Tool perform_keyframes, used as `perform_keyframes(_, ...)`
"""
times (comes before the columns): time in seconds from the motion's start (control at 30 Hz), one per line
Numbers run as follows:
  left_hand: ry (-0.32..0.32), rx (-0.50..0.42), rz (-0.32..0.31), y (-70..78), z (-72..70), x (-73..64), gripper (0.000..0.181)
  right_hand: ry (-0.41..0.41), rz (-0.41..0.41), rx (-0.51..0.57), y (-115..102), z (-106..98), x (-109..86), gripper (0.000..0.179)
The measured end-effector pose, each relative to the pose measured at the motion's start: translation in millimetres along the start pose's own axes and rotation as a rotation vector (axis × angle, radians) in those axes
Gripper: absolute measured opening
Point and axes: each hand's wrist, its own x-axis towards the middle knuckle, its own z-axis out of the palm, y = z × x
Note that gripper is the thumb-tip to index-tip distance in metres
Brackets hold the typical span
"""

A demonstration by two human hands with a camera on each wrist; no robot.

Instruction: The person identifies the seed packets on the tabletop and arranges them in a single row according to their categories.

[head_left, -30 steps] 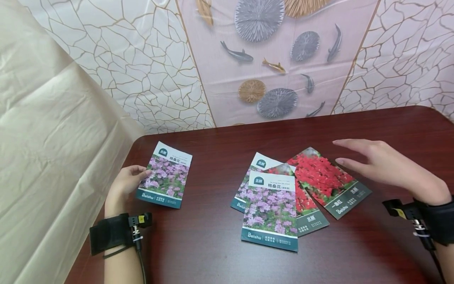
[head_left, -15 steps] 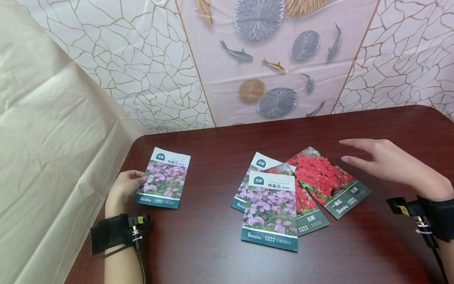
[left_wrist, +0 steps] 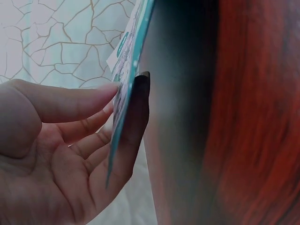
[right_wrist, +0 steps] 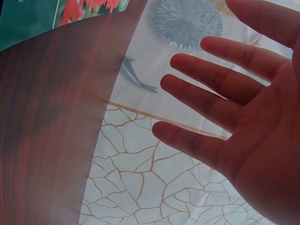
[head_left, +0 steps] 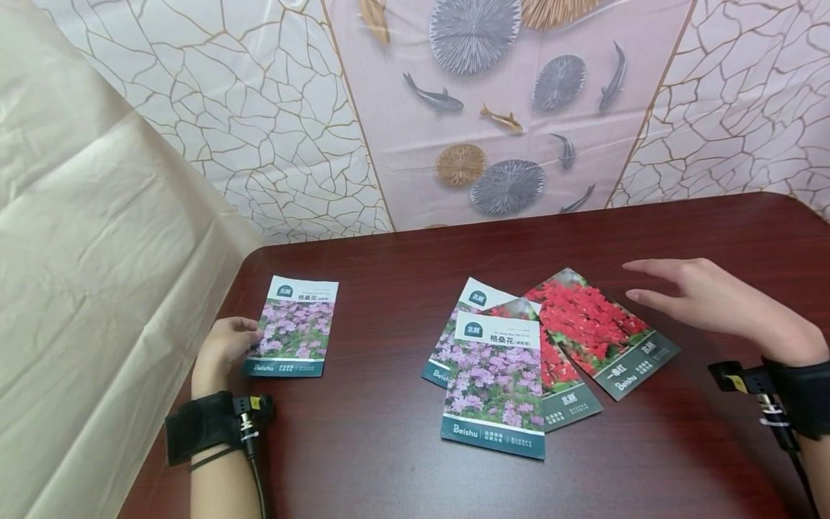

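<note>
At the table's left end, my left hand (head_left: 223, 349) holds a purple-flower seed packet (head_left: 295, 328) by its left edge. The left wrist view has the thumb (left_wrist: 79, 103) on the printed face and a finger (left_wrist: 138, 108) behind the packet (left_wrist: 123, 89). My right hand (head_left: 707, 299) hovers at the right with fingers spread, as its palm (right_wrist: 269, 154) shows. Nearest to it lies a red-flower seed packet (head_left: 586, 321). This overlaps another red-flower packet (head_left: 573, 407), partly covered by a purple-flower packet (head_left: 496, 389) in front. A second purple-flower packet (head_left: 447, 342) is half hidden behind.
The packets lie on a dark red wooden table (head_left: 382, 432). A patterned cloth (head_left: 506, 130) hangs along its far edge, and a cream sheet (head_left: 117, 238) slopes down at the left. Both wrists wear black straps (head_left: 201, 429) with cameras and cables.
The packet in my left hand has shifted left, turned more upright and sunk toward the near side. My right hand has drawn slightly right. The middle packets have not moved.
</note>
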Motion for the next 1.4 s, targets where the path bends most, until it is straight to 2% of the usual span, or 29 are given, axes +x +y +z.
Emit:
perform_keyframes(0.27, 0.009, 0.02, -0.008, -3.9, 1.4, 3.6, 0.033, -0.008, 0.004, 0.018, 0, 1, -1.0, 0.042)
perform_keyframes(0.53, 0.026, 0.05, -0.033, -4.6, 3.2, 4.9, 0.034, -0.026, -0.022, -0.017, 1, 1, 0.0, 0.042)
perform_keyframes(0.73, 0.004, 0.06, -0.06, -3.6, 1.1, 3.9, 0.036, -0.065, 0.002, -0.021, 1, 1, 1.2, 0.044)
perform_keyframes(1.0, 0.0, 0.101, -0.044, -2.0, -2.8, 0.2, 0.035, -0.088, 0.016, -0.011, 1, 2, 1.8, 0.045)
perform_keyframes(1.1, 0.001, 0.09, -0.054, -1.0, -2.7, -2.1, 0.038, -0.097, 0.024, -0.011, 1, 2, 2.1, 0.045)
perform_keyframes(1.3, 0.056, 0.067, -0.096, 3.0, -0.5, -6.4, 0.041, -0.109, 0.034, -0.017, 1, 3, 2.3, 0.046)
perform_keyframes(1.4, 0.074, 0.085, -0.091, -2.2, -0.2, -0.2, 0.042, -0.106, 0.032, -0.016, 1, 3, 1.8, 0.046)
